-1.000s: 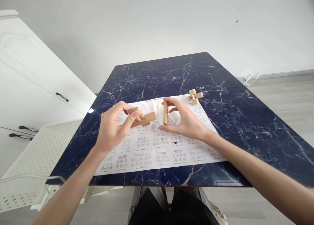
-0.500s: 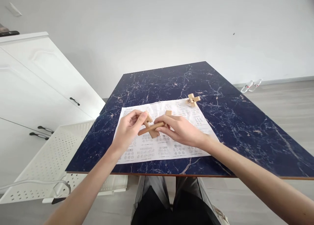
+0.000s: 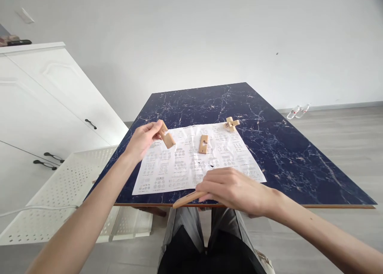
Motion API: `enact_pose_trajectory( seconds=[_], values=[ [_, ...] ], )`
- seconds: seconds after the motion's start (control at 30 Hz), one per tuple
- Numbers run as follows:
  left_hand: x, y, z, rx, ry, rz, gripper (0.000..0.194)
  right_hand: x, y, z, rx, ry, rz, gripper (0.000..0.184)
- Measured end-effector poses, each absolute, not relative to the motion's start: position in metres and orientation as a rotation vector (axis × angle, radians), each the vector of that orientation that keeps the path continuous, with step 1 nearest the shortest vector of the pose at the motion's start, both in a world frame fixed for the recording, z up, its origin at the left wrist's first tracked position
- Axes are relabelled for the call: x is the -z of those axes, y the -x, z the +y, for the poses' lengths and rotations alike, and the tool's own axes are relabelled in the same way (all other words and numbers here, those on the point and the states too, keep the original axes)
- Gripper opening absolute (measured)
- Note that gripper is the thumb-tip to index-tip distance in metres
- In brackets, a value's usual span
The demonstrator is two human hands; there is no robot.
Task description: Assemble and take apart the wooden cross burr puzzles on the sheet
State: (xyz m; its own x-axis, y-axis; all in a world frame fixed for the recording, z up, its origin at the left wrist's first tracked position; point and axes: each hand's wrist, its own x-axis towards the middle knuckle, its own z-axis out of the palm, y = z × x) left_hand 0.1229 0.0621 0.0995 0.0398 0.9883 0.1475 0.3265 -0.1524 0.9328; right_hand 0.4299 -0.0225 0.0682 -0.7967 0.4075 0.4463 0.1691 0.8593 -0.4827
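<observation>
My left hand (image 3: 143, 139) pinches one end of a notched wooden puzzle piece (image 3: 168, 138), raised over the left part of a printed instruction sheet (image 3: 179, 174). Close to the table's front edge, my right hand (image 3: 231, 189) grips a long wooden stick (image 3: 188, 199) with a rounded tip pointing left. The stick's other end is hidden in the fingers. Between the hands, a second notched wooden piece (image 3: 204, 144) lies flat on the sheet. An assembled cross-shaped wooden puzzle (image 3: 231, 124) rests at the sheet's far right corner.
The dark blue marbled table (image 3: 197, 104) has its front edge right before my lap. On the left stand a white cabinet (image 3: 54, 94) and a cream perforated panel (image 3: 38, 214). Two plastic bottles (image 3: 298, 111) are on the floor by the wall.
My hands have drawn apart, the left away to the left with its notched piece, the right toward the front edge with the stick. The second notched piece now lies uncovered on the sheet.
</observation>
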Motion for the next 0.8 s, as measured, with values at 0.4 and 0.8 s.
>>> enact_pose_trajectory(
  seconds=[0.4,0.8],
  values=[
    [-0.027,-0.180,0.105,-0.713,-1.961,1.604,0.035,-0.037,-0.473,0.096,-0.947,1.473,-2.127,0.047],
    [-0.014,-0.211,0.092,-0.494,-2.430,1.315,0.105,-0.009,-0.465,0.035,-0.801,1.377,-2.021,0.026]
  ],
)
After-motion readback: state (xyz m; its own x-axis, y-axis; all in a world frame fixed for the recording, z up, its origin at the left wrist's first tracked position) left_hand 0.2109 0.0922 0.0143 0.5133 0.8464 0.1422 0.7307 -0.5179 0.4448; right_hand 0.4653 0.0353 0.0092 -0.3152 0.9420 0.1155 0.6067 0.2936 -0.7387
